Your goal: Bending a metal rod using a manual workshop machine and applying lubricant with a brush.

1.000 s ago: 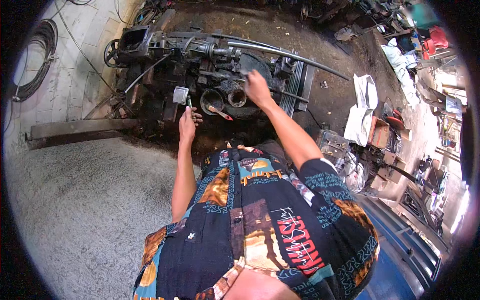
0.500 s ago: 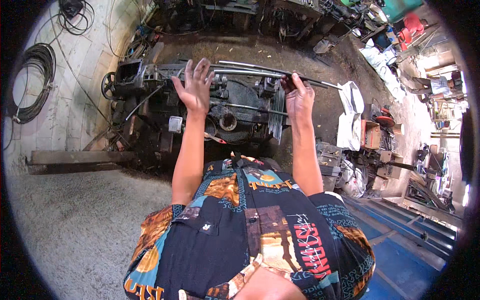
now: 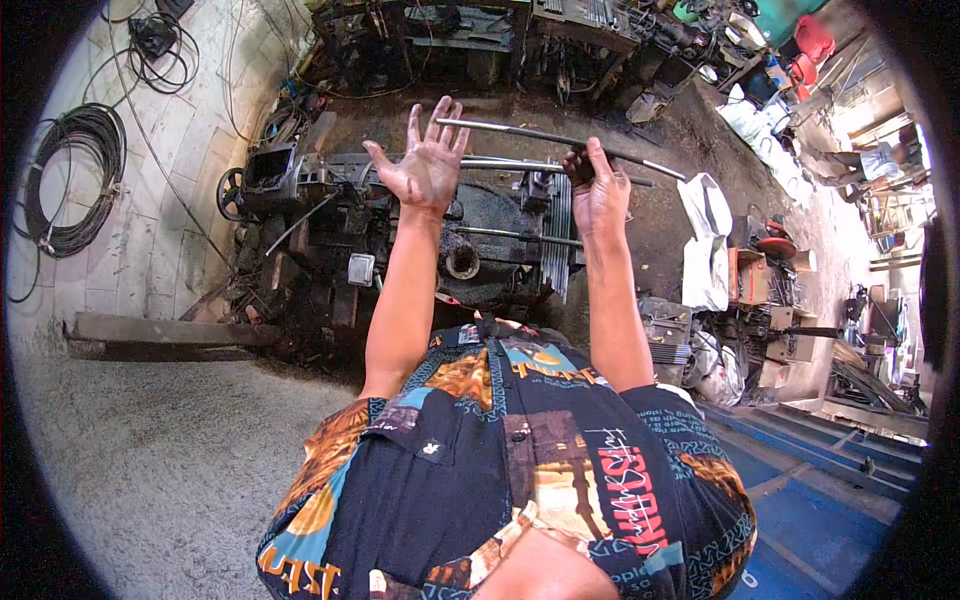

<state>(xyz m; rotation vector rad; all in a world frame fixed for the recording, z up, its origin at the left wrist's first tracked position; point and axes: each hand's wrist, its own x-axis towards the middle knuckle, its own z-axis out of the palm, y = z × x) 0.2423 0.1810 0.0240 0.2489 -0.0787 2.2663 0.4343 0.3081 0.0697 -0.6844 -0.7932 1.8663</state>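
Observation:
My right hand (image 3: 600, 190) grips a thin metal rod (image 3: 530, 132), dark along its middle and bright at both ends, thumb up along it. The rod slants above a greasy machine (image 3: 500, 205), its left end higher than its right. My left hand (image 3: 425, 168) is open, palm showing and fingers spread, by the rod's left end; I cannot tell whether the fingertips touch it. On the machine below run other bright bars (image 3: 510, 164). A round metal cup (image 3: 461, 262) and a stack of thin grey strips (image 3: 558, 230) are there too.
A handwheel (image 3: 231, 194) sits at the machine's left end. Coiled black cable (image 3: 75, 180) lies on pale tiles at left. A white sack (image 3: 706, 245) and cardboard boxes (image 3: 750, 275) stand at right. More dark machinery (image 3: 465, 40) lines the far side. A person (image 3: 880, 160) is far right.
My left hand has moved right, toward the rod's left end, its fingers still spread. The rod now stands farther from the machine's bars in the picture, still in my right hand. The view has shifted slightly.

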